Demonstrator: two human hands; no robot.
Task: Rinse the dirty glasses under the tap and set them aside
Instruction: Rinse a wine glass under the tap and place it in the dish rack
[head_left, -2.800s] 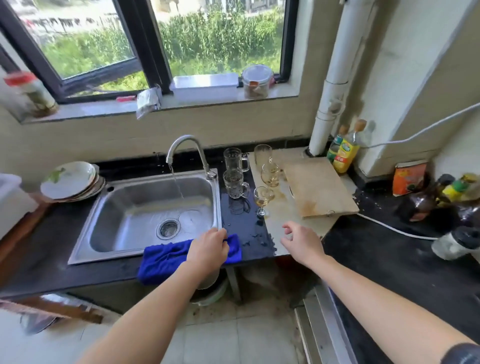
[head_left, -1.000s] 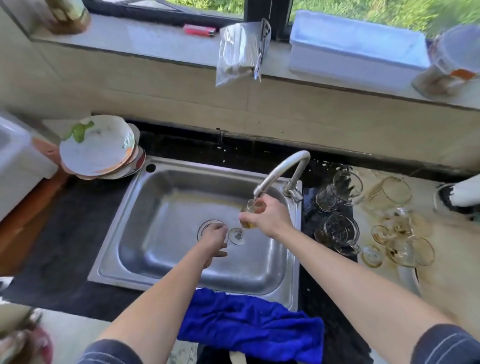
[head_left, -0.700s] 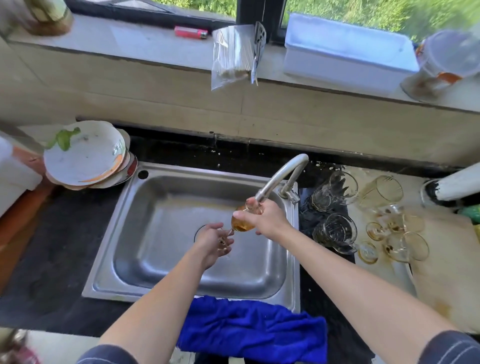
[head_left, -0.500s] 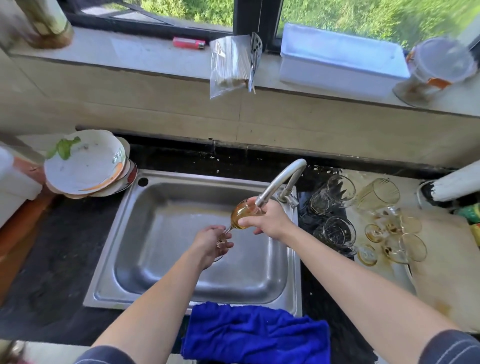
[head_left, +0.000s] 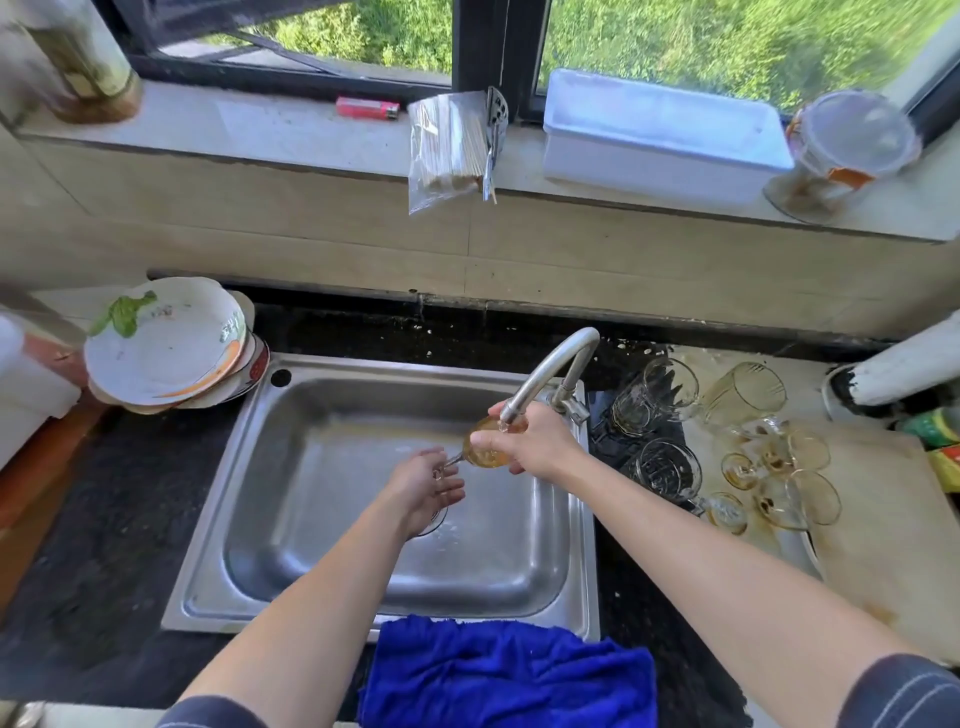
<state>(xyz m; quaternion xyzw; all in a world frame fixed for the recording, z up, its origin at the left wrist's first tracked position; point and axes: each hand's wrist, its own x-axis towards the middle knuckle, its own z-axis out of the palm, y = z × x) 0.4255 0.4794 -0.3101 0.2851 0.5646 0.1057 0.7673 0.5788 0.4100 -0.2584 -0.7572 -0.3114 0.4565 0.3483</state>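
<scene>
Right now your right hand (head_left: 537, 441) has its fingers curled round the bowl of a stemmed glass (head_left: 485, 452), holding it over the sink (head_left: 244, 519) directly below the spout of the tap (head_left: 550, 364), where a thin stream of water runs into it. The glass is amber-tinted and tilted well over, its mouth up toward the spout and its stem slanting down to your left hand (head_left: 423, 491). That hand's fingers seem to pinch the foot of the glass, though the foot is small and partly hidden behind them, so the grip is hard to read. Both hands are above the basin, near the drain. A crumpled blue cloth (head_left: 509, 675) hangs over the front rim of the sink, below your forearms. On the dark counter (head_left: 104, 519) at the sink's left back corner is a stack of plates (head_left: 166, 343). To the right of the tap, two clear mugs (head_left: 657, 400) stand on the counter, and just beyond them a cluster of stemmed glasses (head_left: 779, 467) with amber residue lies by a wooden board (head_left: 883, 519). On the windowsill are a red lighter (head_left: 367, 108), a bag of sticks (head_left: 447, 145) and a white box (head_left: 660, 135).
</scene>
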